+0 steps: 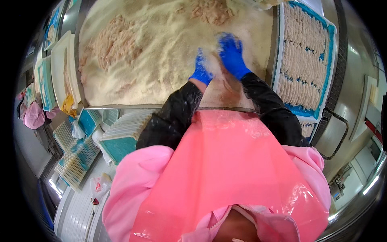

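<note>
Both my hands wear blue gloves and work at the near side of a wide metal trough (277, 38) holding pale crumb coating (169, 48). My left hand (200, 69) has its fingers stretched out, partly dusted with crumbs. Just to the right and a little farther away, my right hand (233, 55) has its fingers apart over the coating, their tips smeared by motion. Between the hands, crumbs blur over a thinly covered, pinkish-brown patch; I cannot make out any separate piece there. Raw pink meat pieces (117, 42) lie heaped at the left, with another meat heap (211, 11) at the far side.
Right of the trough stands a tray with a blue liner (332, 60) and rows of coated strips (304, 52). A white tub (60, 60) and a yellow cloth (69, 105) are at the left. Stacked trays (125, 131) stand below the trough's near edge, left of my apron.
</note>
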